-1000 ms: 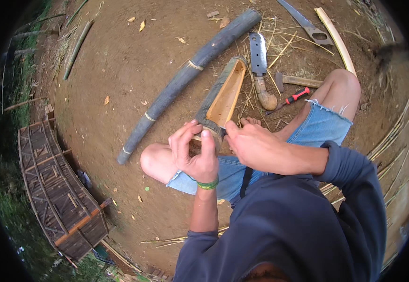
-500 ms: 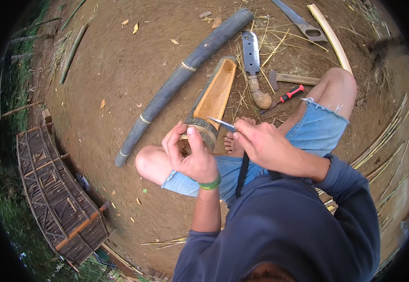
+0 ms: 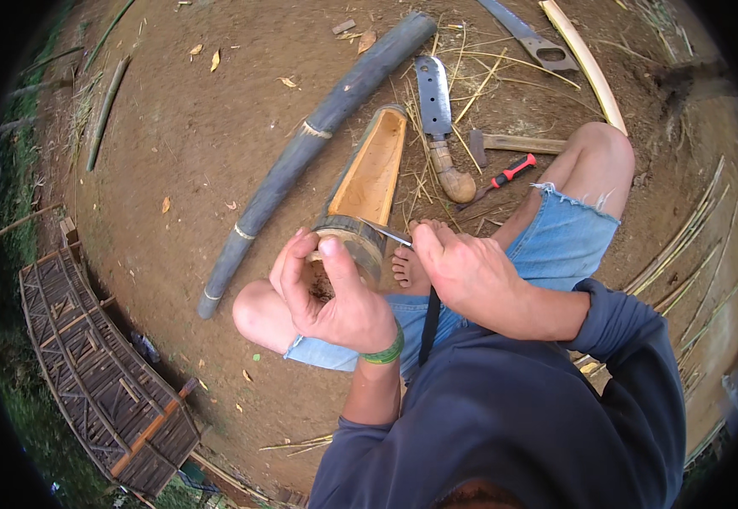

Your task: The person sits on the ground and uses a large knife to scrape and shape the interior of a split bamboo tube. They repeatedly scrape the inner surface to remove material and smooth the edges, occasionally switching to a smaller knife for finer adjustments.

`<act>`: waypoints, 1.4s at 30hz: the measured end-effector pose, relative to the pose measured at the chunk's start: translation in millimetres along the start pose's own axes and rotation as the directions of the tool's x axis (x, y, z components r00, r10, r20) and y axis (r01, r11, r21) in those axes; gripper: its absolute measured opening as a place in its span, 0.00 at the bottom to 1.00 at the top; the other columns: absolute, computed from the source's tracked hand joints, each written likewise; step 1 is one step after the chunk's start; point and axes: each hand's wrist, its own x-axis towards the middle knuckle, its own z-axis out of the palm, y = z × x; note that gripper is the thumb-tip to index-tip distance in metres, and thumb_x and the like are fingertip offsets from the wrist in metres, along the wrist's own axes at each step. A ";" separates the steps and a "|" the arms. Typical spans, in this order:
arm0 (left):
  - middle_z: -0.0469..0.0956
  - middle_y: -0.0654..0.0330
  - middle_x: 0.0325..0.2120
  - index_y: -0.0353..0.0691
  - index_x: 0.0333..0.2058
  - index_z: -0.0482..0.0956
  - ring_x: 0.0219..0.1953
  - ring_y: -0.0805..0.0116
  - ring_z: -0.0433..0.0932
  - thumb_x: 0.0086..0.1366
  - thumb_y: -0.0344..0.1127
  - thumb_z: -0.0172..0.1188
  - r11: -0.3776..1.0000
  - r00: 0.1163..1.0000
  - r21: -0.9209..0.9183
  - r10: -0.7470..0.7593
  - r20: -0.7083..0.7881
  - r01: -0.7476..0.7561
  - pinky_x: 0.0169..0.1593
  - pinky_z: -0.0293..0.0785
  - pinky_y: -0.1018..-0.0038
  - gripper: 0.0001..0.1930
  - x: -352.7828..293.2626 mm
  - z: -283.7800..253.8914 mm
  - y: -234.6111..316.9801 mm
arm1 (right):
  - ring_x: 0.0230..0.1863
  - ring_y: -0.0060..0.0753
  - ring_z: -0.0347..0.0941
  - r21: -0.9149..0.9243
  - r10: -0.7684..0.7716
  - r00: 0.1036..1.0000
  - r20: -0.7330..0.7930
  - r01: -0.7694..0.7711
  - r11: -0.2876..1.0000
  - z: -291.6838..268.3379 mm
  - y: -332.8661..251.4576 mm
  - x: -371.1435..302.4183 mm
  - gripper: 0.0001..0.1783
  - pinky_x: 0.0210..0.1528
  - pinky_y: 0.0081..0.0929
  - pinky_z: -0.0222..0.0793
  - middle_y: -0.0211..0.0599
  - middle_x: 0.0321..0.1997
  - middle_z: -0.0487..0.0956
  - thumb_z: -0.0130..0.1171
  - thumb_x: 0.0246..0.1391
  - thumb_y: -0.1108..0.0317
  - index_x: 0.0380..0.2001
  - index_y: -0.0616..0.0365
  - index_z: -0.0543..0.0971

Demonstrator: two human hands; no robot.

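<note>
A thick bamboo section (image 3: 371,180) with a long opening cut in its upper side lies between my legs, its near end toward me. My left hand (image 3: 339,301) holds that near end, thumb and fingers curled at the rim. In my right hand (image 3: 475,276) is a small knife (image 3: 386,232), the fingers closed round its handle. Its narrow blade points left and lies against or just over the bamboo near the opening's lower edge; I cannot tell whether it touches. Brown shavings or dirt show inside the hollow end.
A long dark bamboo pole (image 3: 301,148) lies at the left. Beyond my feet are a machete (image 3: 437,97), a hammer (image 3: 522,142), a red-handled screwdriver or chisel (image 3: 513,171), a handsaw (image 3: 539,44) and a split bamboo strip (image 3: 585,59). A slatted bamboo platform (image 3: 102,365) stands far left.
My right hand and the knife have moved slightly left and down, bringing the blade closer to the bamboo's near end. The view has shifted a little. My left hand keeps its hold.
</note>
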 end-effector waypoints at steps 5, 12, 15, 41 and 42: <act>0.77 0.55 0.46 0.32 0.45 0.80 0.51 0.62 0.77 0.62 0.24 0.69 0.999 1.000 0.028 -0.018 0.021 0.017 0.58 0.71 0.65 0.13 16.4 2.9 2.3 | 0.36 0.57 0.82 0.014 -0.090 0.995 0.035 0.089 0.996 -2.1 16.0 17.5 0.13 0.31 0.50 0.79 0.54 0.29 0.78 0.55 0.56 0.74 0.43 0.63 0.67; 0.78 0.56 0.43 0.31 0.45 0.80 0.48 0.64 0.78 0.59 0.23 0.72 0.972 0.975 0.135 0.172 0.144 -0.192 0.55 0.73 0.66 0.15 7.1 1.4 6.9 | 0.26 0.65 0.78 0.088 0.135 0.983 -0.121 -0.125 0.988 30.8 70.4 20.9 0.13 0.27 0.56 0.73 0.58 0.22 0.76 0.57 0.63 0.67 0.43 0.63 0.69; 0.78 0.57 0.44 0.31 0.45 0.82 0.48 0.66 0.77 0.62 0.24 0.69 0.956 0.961 0.146 0.233 0.148 -0.254 0.56 0.72 0.68 0.13 31.0 26.1 16.1 | 0.23 0.69 0.76 0.260 0.065 0.979 -0.192 -0.014 0.965 -23.1 33.7 53.3 0.12 0.27 0.59 0.72 0.59 0.18 0.75 0.51 0.69 0.64 0.37 0.62 0.67; 0.80 0.55 0.41 0.31 0.41 0.83 0.46 0.63 0.80 0.56 0.24 0.73 0.966 0.970 0.111 0.222 0.103 -0.233 0.52 0.76 0.66 0.13 44.0 14.5 8.5 | 0.23 0.66 0.77 0.010 0.122 0.983 -0.137 -0.122 0.992 22.3 121.3 61.2 0.11 0.25 0.56 0.72 0.55 0.19 0.77 0.56 0.64 0.65 0.42 0.60 0.71; 0.81 0.54 0.41 0.31 0.40 0.83 0.46 0.62 0.81 0.55 0.24 0.73 0.959 0.964 0.126 0.240 0.113 -0.253 0.52 0.76 0.66 0.14 54.6 24.9 27.8 | 0.24 0.68 0.76 0.123 0.111 0.975 -0.194 -0.089 0.988 -5.7 91.8 79.7 0.11 0.26 0.59 0.72 0.58 0.19 0.76 0.56 0.64 0.63 0.40 0.61 0.71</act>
